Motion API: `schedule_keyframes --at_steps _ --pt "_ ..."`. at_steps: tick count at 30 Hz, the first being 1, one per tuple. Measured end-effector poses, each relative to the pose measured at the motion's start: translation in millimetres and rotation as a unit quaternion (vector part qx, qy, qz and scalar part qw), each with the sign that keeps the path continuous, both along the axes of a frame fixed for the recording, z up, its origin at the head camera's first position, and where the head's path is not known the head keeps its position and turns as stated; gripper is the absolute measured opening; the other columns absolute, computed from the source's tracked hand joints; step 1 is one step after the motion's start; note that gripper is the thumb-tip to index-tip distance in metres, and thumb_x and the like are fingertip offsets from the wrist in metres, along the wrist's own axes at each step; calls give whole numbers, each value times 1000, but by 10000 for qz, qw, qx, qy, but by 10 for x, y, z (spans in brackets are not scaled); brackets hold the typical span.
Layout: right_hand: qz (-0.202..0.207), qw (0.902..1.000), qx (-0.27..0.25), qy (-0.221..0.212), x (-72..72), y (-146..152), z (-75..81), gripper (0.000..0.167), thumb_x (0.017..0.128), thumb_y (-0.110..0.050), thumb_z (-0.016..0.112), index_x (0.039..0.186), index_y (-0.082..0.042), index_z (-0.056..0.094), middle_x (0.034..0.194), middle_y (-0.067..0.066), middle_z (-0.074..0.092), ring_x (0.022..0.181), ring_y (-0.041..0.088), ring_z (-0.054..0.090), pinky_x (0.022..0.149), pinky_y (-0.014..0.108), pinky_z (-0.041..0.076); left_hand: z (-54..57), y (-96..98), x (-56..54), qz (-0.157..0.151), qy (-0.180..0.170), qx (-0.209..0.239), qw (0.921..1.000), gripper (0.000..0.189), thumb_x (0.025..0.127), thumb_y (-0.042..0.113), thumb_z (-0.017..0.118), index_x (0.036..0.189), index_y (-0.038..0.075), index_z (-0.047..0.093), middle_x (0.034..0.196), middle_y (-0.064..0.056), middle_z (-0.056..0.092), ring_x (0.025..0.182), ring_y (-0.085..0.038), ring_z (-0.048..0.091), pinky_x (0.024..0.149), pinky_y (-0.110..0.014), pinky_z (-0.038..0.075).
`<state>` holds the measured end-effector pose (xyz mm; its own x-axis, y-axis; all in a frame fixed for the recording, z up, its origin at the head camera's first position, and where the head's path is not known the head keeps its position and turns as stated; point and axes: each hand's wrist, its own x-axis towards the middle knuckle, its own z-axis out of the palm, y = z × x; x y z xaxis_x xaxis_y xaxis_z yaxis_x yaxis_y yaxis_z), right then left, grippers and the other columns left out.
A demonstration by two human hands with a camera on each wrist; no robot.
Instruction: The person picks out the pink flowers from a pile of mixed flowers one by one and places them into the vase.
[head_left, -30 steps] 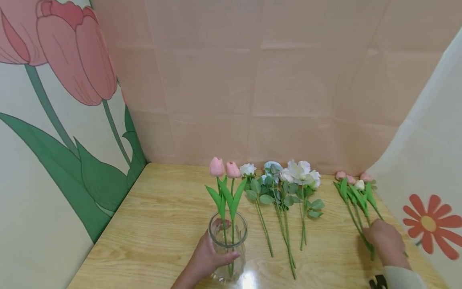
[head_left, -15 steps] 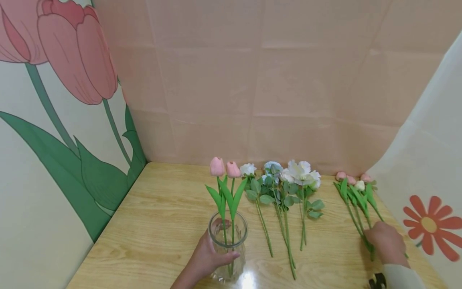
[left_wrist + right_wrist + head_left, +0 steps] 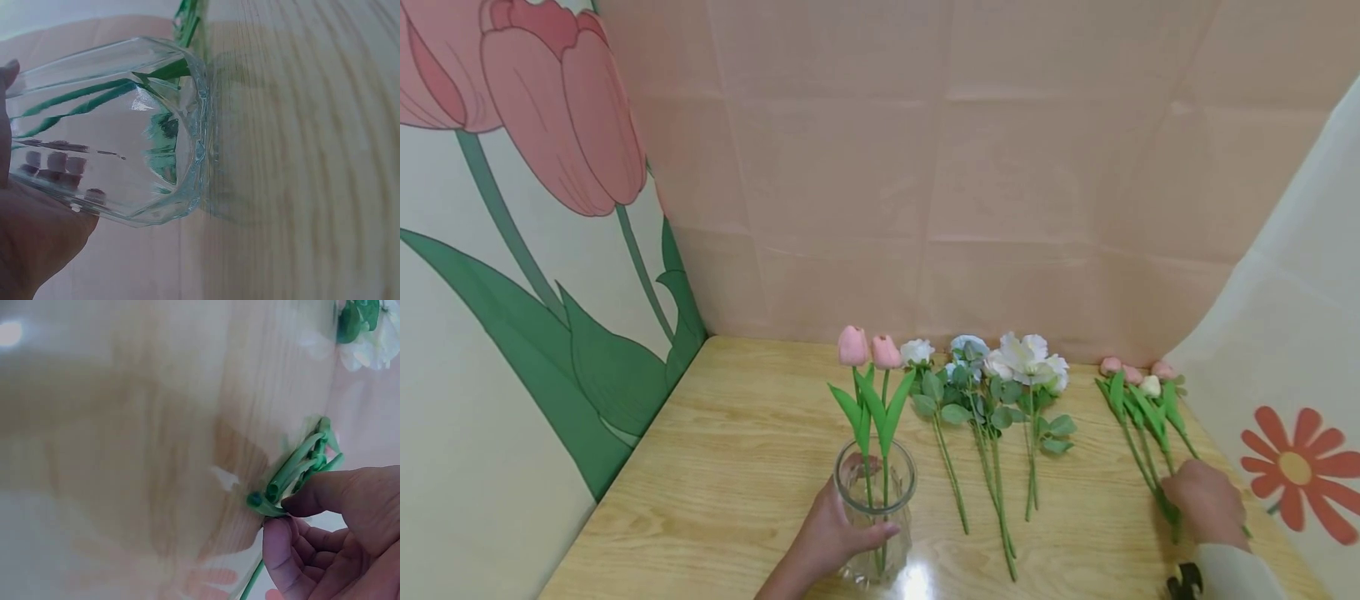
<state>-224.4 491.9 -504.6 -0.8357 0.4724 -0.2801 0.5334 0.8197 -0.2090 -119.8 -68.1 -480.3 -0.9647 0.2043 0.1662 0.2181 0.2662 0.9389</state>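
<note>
My left hand [image 3: 831,533] grips a clear glass vase [image 3: 898,546] standing on the table, fingers behind it and thumb across the front. Two pink tulips [image 3: 853,346] with green leaves stand upright inside, and their stems show through the glass. In the left wrist view the lower part of the vase [image 3: 125,175] meets the wood. At the far right, my right hand [image 3: 1206,500] is low over a bunch of lying tulips [image 3: 1152,417], pink and white. Thumb and index finger pinch a green tulip stem [image 3: 274,509] near its end in the right wrist view.
Between the vase and the right-hand bunch lie a white rose [image 3: 917,352], blue flowers [image 3: 970,346] and large white blooms [image 3: 1026,358] with long stems. The wooden table [image 3: 722,467] ends at a pink backdrop [image 3: 827,167]. Printed cloths [image 3: 1292,333] hang at both sides.
</note>
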Motion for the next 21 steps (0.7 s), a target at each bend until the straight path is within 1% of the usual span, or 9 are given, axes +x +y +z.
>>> schedule_keyframes --at_steps 6,12,15,21 --pt "-35 10000 83 18 -8 36 -22 34 96 -27 57 85 5 62 82 24 58 76 36 59 62 45 51 7 8 -6 19 -62 -14 10000 81 71 34 92 140 31 49 140 -6 58 133 -42 49 104 -74 37" --pt "-113 9999 116 10 -8 61 -33 37 97 -29 56 87 6 63 83 25 59 76 36 59 62 46 51 -1 6 -9 -10 -30 2 10000 81 72 34 91 140 30 49 140 -6 59 133 -42 50 104 -74 37" --pt "-175 9998 92 -13 -5 63 -31 38 98 -30 54 85 5 62 82 24 58 75 35 58 63 44 50 -2 1 -12 -37 -36 43 10000 81 72 34 91 140 30 48 140 -6 59 132 -42 50 104 -74 37" --pt "-150 9998 95 77 4 66 10 40 99 -32 54 85 5 62 82 24 58 74 35 59 59 44 50 5 1 -11 -16 -119 11 9999 86 71 34 92 144 26 46 141 -6 58 134 -41 49 106 -74 35"
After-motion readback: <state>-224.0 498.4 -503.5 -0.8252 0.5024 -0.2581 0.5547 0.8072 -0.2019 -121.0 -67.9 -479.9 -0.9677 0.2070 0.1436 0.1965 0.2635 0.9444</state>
